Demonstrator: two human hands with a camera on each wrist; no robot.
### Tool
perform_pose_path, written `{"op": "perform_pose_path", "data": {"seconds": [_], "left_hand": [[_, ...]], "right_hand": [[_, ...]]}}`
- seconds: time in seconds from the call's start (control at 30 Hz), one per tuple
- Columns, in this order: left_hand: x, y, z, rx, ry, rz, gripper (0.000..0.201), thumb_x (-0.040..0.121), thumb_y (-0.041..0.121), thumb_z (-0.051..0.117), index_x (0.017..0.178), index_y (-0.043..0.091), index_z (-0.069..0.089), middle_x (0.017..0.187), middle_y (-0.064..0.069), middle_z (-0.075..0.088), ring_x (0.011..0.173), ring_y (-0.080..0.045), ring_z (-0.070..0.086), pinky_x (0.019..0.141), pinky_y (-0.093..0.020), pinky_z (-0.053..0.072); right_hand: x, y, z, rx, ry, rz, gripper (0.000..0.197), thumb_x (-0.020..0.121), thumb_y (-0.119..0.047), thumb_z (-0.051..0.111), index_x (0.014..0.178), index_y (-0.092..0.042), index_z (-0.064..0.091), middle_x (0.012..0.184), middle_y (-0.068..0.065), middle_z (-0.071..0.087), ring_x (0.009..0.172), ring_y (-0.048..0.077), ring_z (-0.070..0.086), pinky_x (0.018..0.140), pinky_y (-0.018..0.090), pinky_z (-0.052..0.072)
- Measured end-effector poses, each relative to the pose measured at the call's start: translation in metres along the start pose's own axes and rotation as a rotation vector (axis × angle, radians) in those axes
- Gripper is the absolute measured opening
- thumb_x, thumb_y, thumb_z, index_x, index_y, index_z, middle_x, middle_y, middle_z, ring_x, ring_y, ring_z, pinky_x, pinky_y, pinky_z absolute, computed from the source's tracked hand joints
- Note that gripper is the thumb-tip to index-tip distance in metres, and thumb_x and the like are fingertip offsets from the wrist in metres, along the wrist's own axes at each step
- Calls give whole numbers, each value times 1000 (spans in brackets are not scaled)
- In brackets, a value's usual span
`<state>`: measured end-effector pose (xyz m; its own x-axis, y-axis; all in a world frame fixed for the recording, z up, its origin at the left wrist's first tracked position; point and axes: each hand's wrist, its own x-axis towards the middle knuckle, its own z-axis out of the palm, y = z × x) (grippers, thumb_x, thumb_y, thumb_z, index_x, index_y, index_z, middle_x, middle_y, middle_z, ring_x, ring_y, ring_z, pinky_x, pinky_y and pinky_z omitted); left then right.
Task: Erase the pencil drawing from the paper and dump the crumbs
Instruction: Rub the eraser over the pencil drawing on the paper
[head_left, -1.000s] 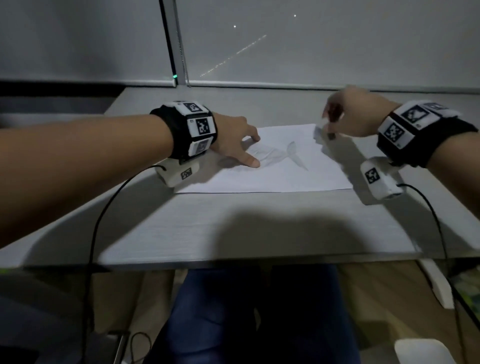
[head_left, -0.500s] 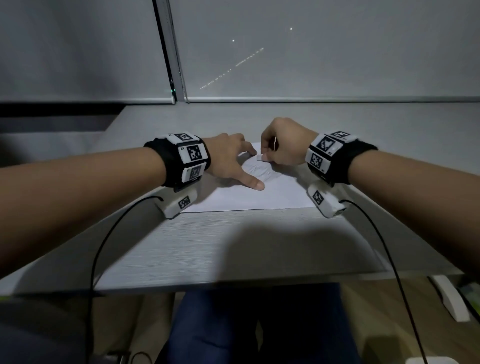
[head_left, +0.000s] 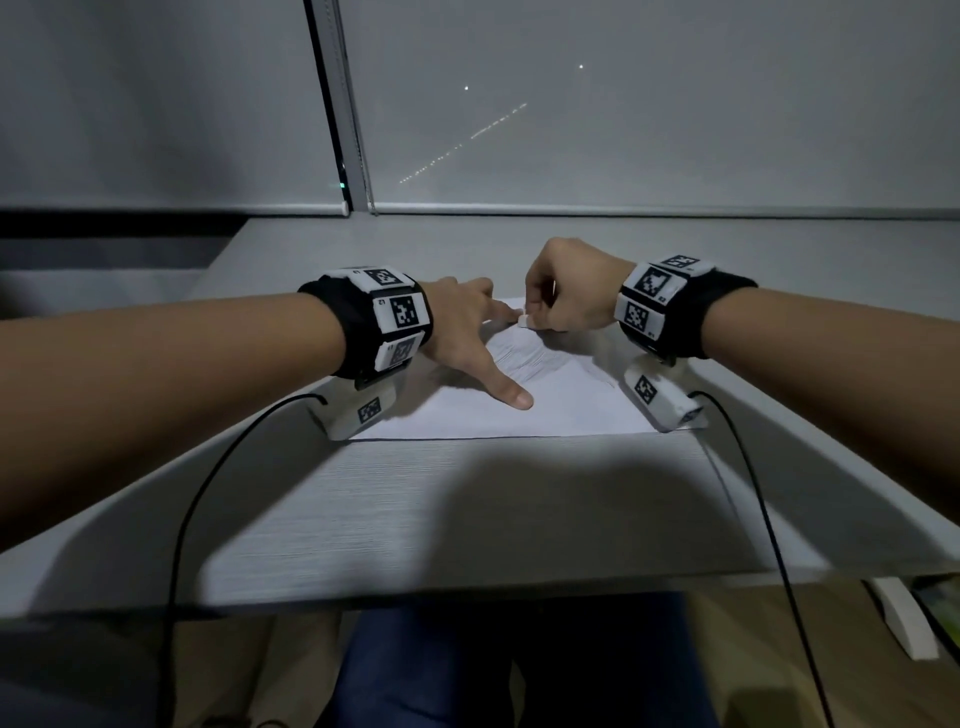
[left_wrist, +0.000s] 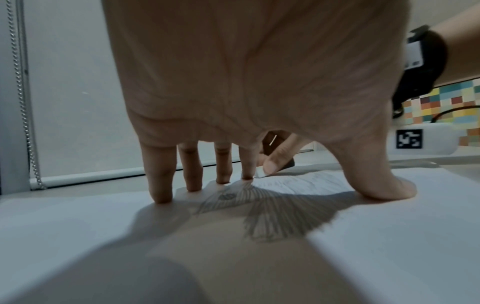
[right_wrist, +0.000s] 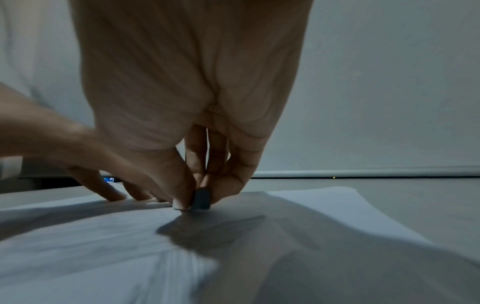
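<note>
Two hands share one sheet. Farthest left, my left hand (head_left: 462, 332) is planted on the paper (head_left: 519, 415), its fingers (left_wrist: 162, 181) spread straight, tips pressing down, thumb splayed toward me, pinning the sheet to the counter (head_left: 467, 519). Between thumb and fingers lies the pencil drawing (left_wrist: 275, 214), hatched strokes fanning out, untouched as far as I can see. Further right, my right hand (head_left: 566, 291) has come in from the sheet's far right side, where it hung a second ago, and now sits just beside my left fingertips. Its fingers are bunched together, pinching the eraser (right_wrist: 201, 199), a small block, dark in the right wrist view and pale at its tip in the other two. The tip is on or just above the paper at the drawing's far edge; I can't tell which. That arrival means rubbing is only about to begin: I see no crumbs, and all the graphite remains. I judge my next strokes should run short and away from the pinning hand so the sheet doesn't buckle.
</note>
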<state>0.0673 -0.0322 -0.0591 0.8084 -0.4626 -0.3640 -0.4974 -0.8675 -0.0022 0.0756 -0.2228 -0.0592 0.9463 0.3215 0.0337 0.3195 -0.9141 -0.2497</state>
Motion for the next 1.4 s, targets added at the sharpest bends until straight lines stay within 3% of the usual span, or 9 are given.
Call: {"op": "perform_pose_path", "data": {"seconds": [0.1,0.27,0.37,0.53,0.73,0.93,1.13,1.3,1.4], "left_hand": [[0,2,-1,24,-2,-2,132,51,109,62,167,55,27,128,6,44,133,-32,49,112,-59,47],[1,7,-4,19,-12,-7,117,55,104,69,159,60,35,131,4,44,136,-35,48,107,-51,45],[3,10,-5,28,-40,-26,122,52,104,70,160,66,27,131,3,42,138,-36,46,102,-52,43],[5,12,-8,26,-57,-64,134,46,105,69,164,64,21,133,5,39,140,-36,45,104,-54,46],[5,12,-6,26,-35,-52,124,50,104,71,160,68,28,133,3,40,137,-36,48,96,-47,43],[6,13,-6,58,-60,-48,139,46,108,62,166,66,8,129,1,37,136,-39,45,93,-52,42],[7,14,-9,76,-82,-41,128,41,110,62,157,63,34,122,1,40,128,-40,50,93,-51,46],[9,15,-9,91,-90,-51,143,45,109,62,168,62,7,129,0,34,135,-41,47,96,-53,44],[7,15,-9,74,-96,-63,143,47,108,63,169,61,7,130,-1,33,138,-42,46,101,-54,45]], "right_hand": [[-4,-4,5,-30,14,-24,12,83,-21,76,72,-17,74,70,-3,73,70,22,70,71,37,64],[-18,-12,8,-10,-75,-128,12,86,-23,77,76,-16,73,65,-6,67,59,10,60,61,24,51],[-13,-5,2,14,-73,-99,9,84,-21,80,77,-17,78,64,-8,68,55,4,58,61,21,50],[-5,-3,4,-28,8,-5,14,80,-22,76,67,-20,72,65,-5,70,64,18,67,69,39,64],[-22,-12,6,19,-89,-93,14,84,-21,77,71,-18,74,57,-8,62,51,3,56,57,18,43],[-12,6,3,-31,12,-7,15,81,-21,75,66,-19,72,64,-5,69,63,17,66,67,36,62],[-28,-7,11,7,-27,-104,17,86,-21,75,70,-17,70,63,-5,67,58,10,61,60,26,53],[-17,14,5,18,8,-43,17,86,-25,80,72,-16,74,65,-5,69,58,10,61,63,25,49],[-17,13,6,-4,24,-29,17,86,-23,77,71,-17,72,66,-4,69,61,13,63,64,27,50]]}}
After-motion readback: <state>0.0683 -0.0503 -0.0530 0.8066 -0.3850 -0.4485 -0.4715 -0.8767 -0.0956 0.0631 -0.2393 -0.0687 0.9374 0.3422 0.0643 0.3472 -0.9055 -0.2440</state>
